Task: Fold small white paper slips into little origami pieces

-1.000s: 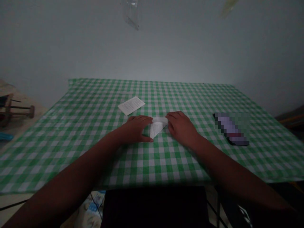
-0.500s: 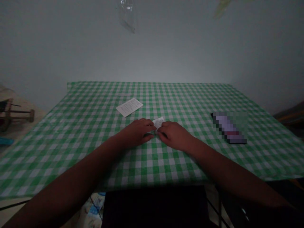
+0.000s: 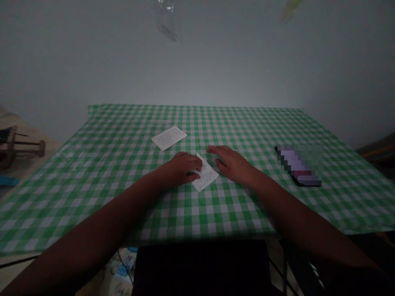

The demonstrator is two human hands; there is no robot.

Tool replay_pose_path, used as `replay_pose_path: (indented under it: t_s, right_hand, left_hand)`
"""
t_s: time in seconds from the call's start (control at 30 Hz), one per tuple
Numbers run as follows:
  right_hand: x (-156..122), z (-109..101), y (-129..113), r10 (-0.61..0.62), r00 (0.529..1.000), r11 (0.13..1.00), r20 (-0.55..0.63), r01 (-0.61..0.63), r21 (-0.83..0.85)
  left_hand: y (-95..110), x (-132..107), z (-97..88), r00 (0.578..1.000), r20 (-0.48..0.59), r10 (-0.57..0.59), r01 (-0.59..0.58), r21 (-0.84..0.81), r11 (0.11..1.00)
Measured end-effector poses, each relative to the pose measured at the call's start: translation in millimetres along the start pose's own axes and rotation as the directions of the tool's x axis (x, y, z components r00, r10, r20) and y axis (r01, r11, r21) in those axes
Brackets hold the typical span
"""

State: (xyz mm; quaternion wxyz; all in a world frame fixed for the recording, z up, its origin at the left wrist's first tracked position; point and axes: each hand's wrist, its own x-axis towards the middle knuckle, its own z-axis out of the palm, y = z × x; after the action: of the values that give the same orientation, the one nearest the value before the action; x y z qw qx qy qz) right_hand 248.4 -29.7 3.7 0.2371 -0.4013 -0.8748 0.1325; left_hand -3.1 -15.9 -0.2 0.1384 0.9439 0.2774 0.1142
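Printed paper point(image 3: 207, 177), one piece: centre of frame, flat or nearly so on the cloth, set cornerwise. Thin, pale, matt, straight-edged; small dark lines of print. Left part covered; any crease too dim to make out.

Left hand point(image 3: 184, 167): centre, just left of the paper's middle. Fingers bent over the sheet and touching it, thumb near its lower left edge, the gap between narrow. Whether they pinch the sheet or only press it cannot be told.

Right hand point(image 3: 231, 163): right of centre, just beside the paper and apart from it. Fingers stretched forward, thumb spread away, nothing seen held.

Handling note (judgement): thin paper slips readily on cloth; steady light pressure from the left fingertips should keep it square. Edges are best aligned before pressing, and creases run outward from the middle with one flat finger. The soft weave may blunt a crease, so firm strokes would serve.

Second printed sheet point(image 3: 169, 138): upper left of centre, flat, four-cornered, pale.

Phone point(image 3: 296, 167): right of frame, slab-shaped, dark-edged, face blurred into blocks.

Tablecloth point(image 3: 191, 220): green and white check, woven-looking, lightly rippled at the near edge.

Plastic bag point(image 3: 166, 20): top of frame, clear, glossy, against a plain grey wall point(image 3: 234, 61).
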Motion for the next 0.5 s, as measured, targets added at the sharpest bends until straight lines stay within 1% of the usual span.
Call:
replay_pose_path:
  t_s: [0.1, 0.17, 0.23, 0.33, 0.4, 0.5]
  right_hand:
    - [0, -1, 0, 0.0, 0.999, 1.0, 0.051, 0.0, -0.003]
    - [-1, -3, -1, -0.02, 0.995, 1.0, 0.099, 0.019, 0.006]
    - [-3, -6, 0, -0.087, 0.982, 0.996, 0.17, 0.084, 0.026]
    - [-4, -10, 2, -0.19, 0.947, 0.981, 0.259, 0.176, 0.077]
    - [-5, -11, 3, -0.202, 0.94, 0.979, 0.276, 0.182, 0.095]
    - [-4, -9, 2, -0.199, 0.938, 0.98, 0.283, 0.186, 0.07]
  left_hand:
    - [-3, -2, -0.4, 1.0, -0.004, 0.006, -0.006, 0.014, 1.0]
    - [-4, -3, -1.5, 0.999, 0.015, 0.031, -0.031, -0.012, 0.999]
    - [-4, -4, -2.7, 0.998, 0.026, 0.051, -0.05, -0.044, 0.998]
    - [-3, -7, -4.7, 0.999, 0.032, 0.044, -0.042, -0.057, 0.997]
    - [-1, -9, -6.5, 0.999, 0.04, 0.025, -0.023, -0.058, 0.998]
    - [2, -11, -8.8, 0.998, 0.061, 0.002, 0.002, -0.065, 0.998]
